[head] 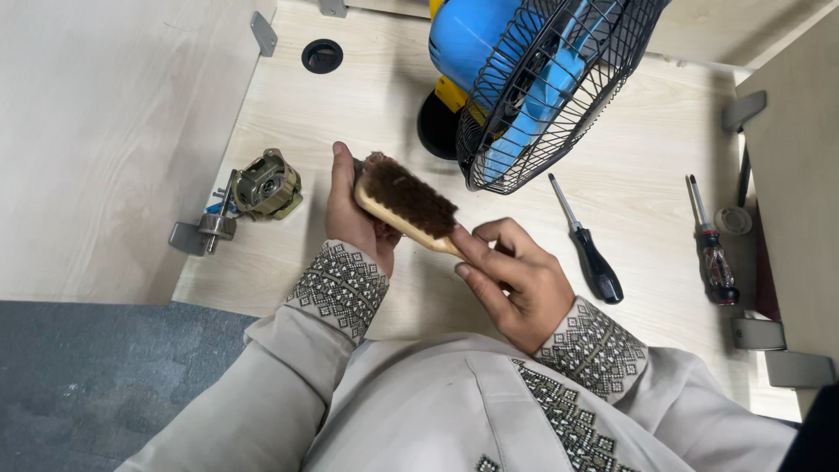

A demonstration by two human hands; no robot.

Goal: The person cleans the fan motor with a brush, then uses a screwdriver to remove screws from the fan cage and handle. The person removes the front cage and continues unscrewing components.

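Head view: a wooden brush (407,203) was grasped by the left hand (354,214) and right hand (516,281) near the worktop's (647,166) front edge.

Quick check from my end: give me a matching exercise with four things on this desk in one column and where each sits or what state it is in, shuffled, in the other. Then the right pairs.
Things:
1. brush
2. fan
3. small motor
4. black-handled screwdriver

Places or states:
A. lying flat on the desk, right of the right hand
B. held in both hands, bristles up
C. at the far side of the desk, blue blades behind a black wire guard
D. on the desk, left of the left hand

Pairs: 1-B, 2-C, 3-D, 4-A
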